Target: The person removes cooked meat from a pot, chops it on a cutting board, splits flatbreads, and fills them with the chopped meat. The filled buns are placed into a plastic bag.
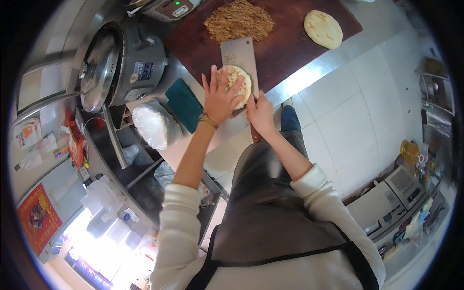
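A round flatbread lies near the front edge of a dark red cutting board. My left hand rests on this bread with its fingers spread. My right hand is closed round the wooden handle of a cleaver. The broad blade points away from me and lies flat on the board; the bread covers part of it. Whether the blade touches the bread's edge I cannot tell. Beyond the blade is a heap of chopped brown meat. A second flatbread sits at the board's right side.
Left of the board stands a large grey cooker with a tilted metal lid. A dark green cloth or pad and a stack in clear plastic lie by my left forearm. A grey machine stands at lower right.
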